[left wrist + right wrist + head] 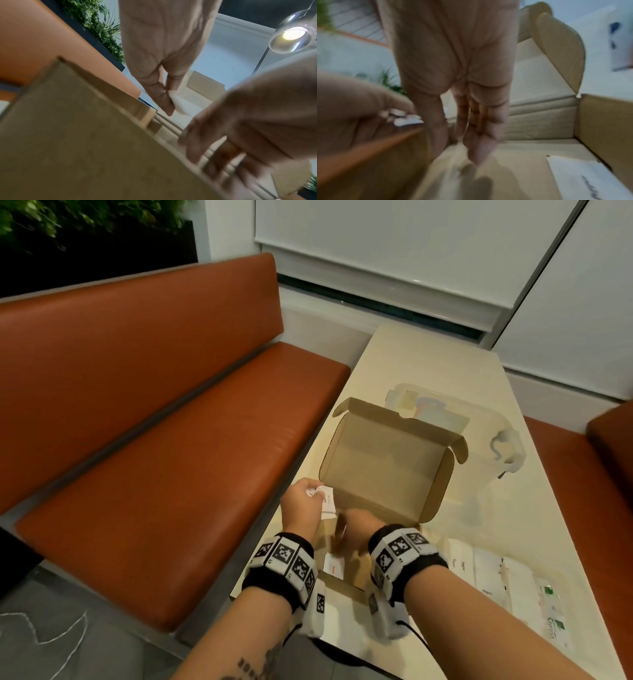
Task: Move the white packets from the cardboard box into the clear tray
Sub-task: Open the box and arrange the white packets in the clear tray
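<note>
Both wrists wear black bands with white marker tiles. Left hand (303, 501) hangs over the left rim of the cardboard box (387, 470), fingers curled round a few white packets (325, 501) with red print. Right hand (359, 522) reaches down inside the box, fingers straight and close together, pointing at the box floor; right wrist view shows nothing gripped, though it is blurred. Box sits on the cream surface (428, 364), lid flap standing open on the far side. Inside the box, one more white packet (334, 568) lies near the front wall, and the right wrist view shows a white packet (590, 180) flat on the floor by the right wall. Clear tray (493, 587) lies just right of the box at the near edge, holding rows of white packets and some green-printed sachets (553, 614). Clear lidded tub (486, 422) stands behind the box. Orange bench seat (154, 457) runs along the left.
</note>
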The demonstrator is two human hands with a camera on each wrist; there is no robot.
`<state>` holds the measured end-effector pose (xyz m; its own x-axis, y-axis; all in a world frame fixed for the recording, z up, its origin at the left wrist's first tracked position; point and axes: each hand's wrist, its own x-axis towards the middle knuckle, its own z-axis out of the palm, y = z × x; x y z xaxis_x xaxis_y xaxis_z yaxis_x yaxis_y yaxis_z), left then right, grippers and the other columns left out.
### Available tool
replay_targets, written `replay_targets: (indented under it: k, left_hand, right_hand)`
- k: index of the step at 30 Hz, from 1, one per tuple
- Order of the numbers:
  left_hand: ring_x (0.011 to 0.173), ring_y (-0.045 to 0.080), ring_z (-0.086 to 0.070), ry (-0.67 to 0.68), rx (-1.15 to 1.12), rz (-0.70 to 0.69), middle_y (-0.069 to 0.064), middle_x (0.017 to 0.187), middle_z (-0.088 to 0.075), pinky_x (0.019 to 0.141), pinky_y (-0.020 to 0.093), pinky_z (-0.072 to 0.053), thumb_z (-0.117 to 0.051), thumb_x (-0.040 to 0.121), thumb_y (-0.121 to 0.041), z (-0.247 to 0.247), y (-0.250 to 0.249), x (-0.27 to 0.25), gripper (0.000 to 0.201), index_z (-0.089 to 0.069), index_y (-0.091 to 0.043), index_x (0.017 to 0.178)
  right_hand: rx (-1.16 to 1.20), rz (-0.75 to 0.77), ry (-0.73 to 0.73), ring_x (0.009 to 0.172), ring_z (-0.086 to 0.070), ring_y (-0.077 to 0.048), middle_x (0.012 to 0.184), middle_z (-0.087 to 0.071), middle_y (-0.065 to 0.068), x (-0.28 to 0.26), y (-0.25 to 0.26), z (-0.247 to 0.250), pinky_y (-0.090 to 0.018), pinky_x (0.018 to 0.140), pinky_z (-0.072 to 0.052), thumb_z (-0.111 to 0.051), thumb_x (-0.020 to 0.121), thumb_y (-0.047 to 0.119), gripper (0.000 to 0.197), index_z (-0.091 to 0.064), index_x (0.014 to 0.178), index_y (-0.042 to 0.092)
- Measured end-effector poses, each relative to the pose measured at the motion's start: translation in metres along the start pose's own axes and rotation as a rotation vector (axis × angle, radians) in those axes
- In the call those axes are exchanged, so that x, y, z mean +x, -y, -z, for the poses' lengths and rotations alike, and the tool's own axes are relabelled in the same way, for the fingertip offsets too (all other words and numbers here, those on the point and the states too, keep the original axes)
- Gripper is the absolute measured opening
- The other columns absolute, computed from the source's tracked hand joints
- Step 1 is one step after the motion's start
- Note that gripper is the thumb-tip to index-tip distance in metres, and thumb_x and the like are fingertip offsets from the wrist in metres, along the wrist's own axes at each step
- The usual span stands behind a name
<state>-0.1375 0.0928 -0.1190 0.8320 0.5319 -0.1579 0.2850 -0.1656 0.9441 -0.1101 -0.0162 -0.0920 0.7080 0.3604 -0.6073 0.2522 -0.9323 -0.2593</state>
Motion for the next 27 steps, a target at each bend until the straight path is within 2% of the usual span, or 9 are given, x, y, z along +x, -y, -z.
replay_targets:
  k: [2,4,6,10,14,18,22,25,27]
  left_hand:
    - [0.083,0.014,-0.057,0.008,0.016,0.002,0.008,0.103,-0.066,0.048,0.003,-0.039,-0.055,0.089,-0.002,0.001,0.001,0.001,0.020,-0.067,-0.007,0.105]
    - [0.081,0.013,-0.055,0.007,0.024,0.009,0.008,0.104,-0.065,0.047,0.002,-0.038,-0.055,0.089,-0.001,0.001,0.004,0.001,0.021,-0.067,-0.008,0.105]
    - [0.082,0.013,-0.054,0.008,0.035,0.015,0.008,0.105,-0.065,0.048,0.002,-0.037,-0.055,0.089,-0.002,0.000,0.007,0.002,0.021,-0.067,-0.008,0.105]
    - [0.083,0.013,-0.054,0.015,0.043,0.002,0.007,0.104,-0.064,0.047,0.000,-0.037,-0.054,0.089,0.000,-0.002,0.010,0.001,0.022,-0.067,-0.008,0.105]
    - [0.080,0.014,-0.056,0.036,0.042,-0.025,0.005,0.096,-0.063,0.048,0.002,-0.036,-0.048,0.088,0.005,-0.003,0.011,-0.001,0.029,-0.069,-0.012,0.097]
    - [0.062,0.010,-0.052,0.080,0.057,-0.007,0.004,0.088,-0.065,0.052,0.013,-0.038,-0.043,0.091,0.004,-0.005,0.012,-0.004,0.035,-0.070,-0.017,0.087]
    - [0.097,0.021,-0.060,0.187,0.014,0.012,0.007,0.104,-0.068,0.080,0.025,-0.047,-0.048,0.090,-0.001,-0.017,0.005,-0.010,0.027,-0.071,-0.006,0.103]
    - [0.089,0.023,-0.062,0.220,-0.122,0.028,0.013,0.097,-0.071,0.077,0.030,-0.048,-0.055,0.093,-0.016,-0.023,-0.002,-0.015,0.022,-0.073,-0.006,0.099]
    - [0.086,0.019,-0.060,0.237,-0.093,-0.004,0.011,0.094,-0.070,0.077,0.030,-0.046,-0.058,0.092,-0.022,-0.025,-0.002,-0.015,0.020,-0.072,-0.008,0.096]
  right_hand:
    - [-0.190,0.049,0.071,0.106,-0.061,-0.025,0.115,-0.064,-0.009,-0.001,0.003,-0.010,-0.030,0.085,-0.050,-0.078,0.075,0.017,0.042,-0.062,0.113,0.008]
    - [-0.291,0.087,0.041,0.108,-0.059,-0.027,0.117,-0.060,-0.011,-0.001,0.008,-0.018,-0.030,0.083,-0.046,-0.073,0.078,0.014,0.041,-0.060,0.116,0.007]
    - [-0.274,0.097,0.034,0.111,-0.057,-0.028,0.121,-0.058,-0.014,0.000,0.014,-0.022,-0.031,0.087,-0.045,-0.060,0.087,0.008,0.031,-0.059,0.118,0.005]
    - [-0.206,0.115,0.081,0.107,-0.060,-0.028,0.117,-0.063,-0.013,-0.002,0.022,-0.024,-0.027,0.079,-0.042,-0.049,0.090,0.001,0.028,-0.062,0.115,0.005]
    - [-0.215,0.091,0.059,0.089,-0.063,-0.024,0.108,-0.068,-0.014,-0.005,0.013,-0.015,-0.031,0.081,-0.051,-0.065,0.083,0.006,0.023,-0.065,0.106,0.002]
    - [0.123,0.060,-0.069,0.070,-0.065,-0.016,0.090,-0.071,-0.009,-0.007,-0.005,0.018,-0.026,0.072,-0.055,-0.065,0.087,0.011,0.021,-0.064,0.107,0.004]
    - [0.391,0.081,-0.228,0.057,-0.057,-0.010,0.094,-0.069,-0.017,-0.012,-0.017,0.042,-0.018,0.053,-0.049,-0.067,0.084,0.004,0.026,-0.056,0.108,0.006]
    - [0.467,0.066,-0.269,0.054,-0.056,-0.009,0.085,-0.064,-0.012,-0.012,-0.024,0.042,-0.013,0.042,-0.047,-0.068,0.081,-0.002,0.028,-0.051,0.101,0.007]
    - [0.512,0.046,-0.291,0.051,-0.055,-0.009,0.075,-0.061,-0.007,-0.013,-0.031,0.038,-0.012,0.039,-0.045,-0.069,0.080,-0.003,0.031,-0.052,0.105,0.002]
